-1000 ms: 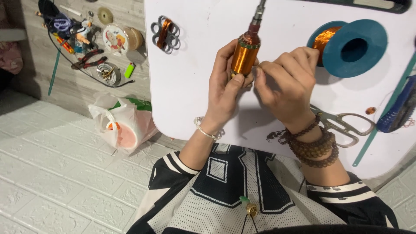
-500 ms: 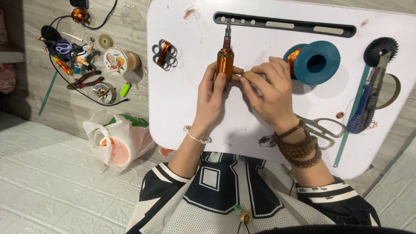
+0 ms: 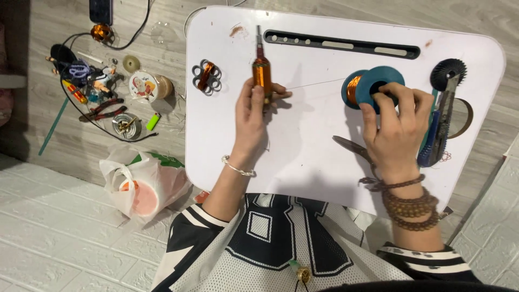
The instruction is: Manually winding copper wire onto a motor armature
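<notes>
- Your left hand (image 3: 253,116) sits left of centre on the lap table (image 3: 303,162), closed around the wound coil on its rod (image 3: 261,73), which points away from you.
- Your right hand (image 3: 394,130) rests well to the right, fingers on the wire spool (image 3: 367,86).
- A thin wire (image 3: 313,84) runs between coil and spool.
- The small coil with looped legs (image 3: 206,76) lies left of the rod, near the table's left edge.
- The scissors (image 3: 351,147) lie partly under your right hand; the utility knife (image 3: 440,127) is just right of it.
- The plastic bag (image 3: 141,181) lies on the floor left of the table, with the scattered tools (image 3: 94,94) beyond it.
</notes>
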